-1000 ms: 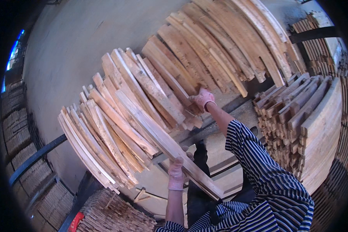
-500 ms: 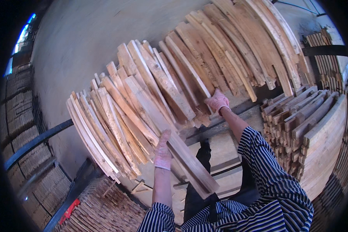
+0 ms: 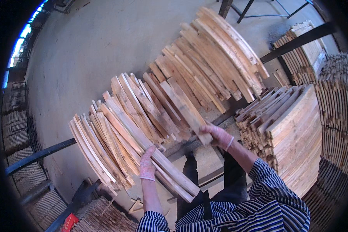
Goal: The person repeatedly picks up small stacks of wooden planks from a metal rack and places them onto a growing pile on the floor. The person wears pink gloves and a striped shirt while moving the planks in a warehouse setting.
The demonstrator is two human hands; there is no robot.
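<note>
My left hand [image 3: 147,164], in a pinkish work glove, is closed on the edge of a long wooden board [image 3: 174,172] that slants from the row down toward my lap. A second narrow board [image 3: 173,188] lies along its lower side; whether my fingers also hold that one I cannot tell. My right hand [image 3: 217,136], gloved alike, grips the near end of another wooden board [image 3: 186,105]. That board's far end rests among the row of loose boards [image 3: 128,110], which lie side by side at slightly different angles.
Right of me stands a tall stack of boards [image 3: 294,143], with more stacks [image 3: 334,96] behind it. A dark metal bar [image 3: 297,41] crosses at the upper right, another [image 3: 38,155] at the left. A red object [image 3: 69,223] lies by the lower-left board pile [image 3: 104,216].
My right hand has come lower and nearer, drawing its board partly out of the row. The left-hand boards now lie closer to my lap. The whole view has shifted.
</note>
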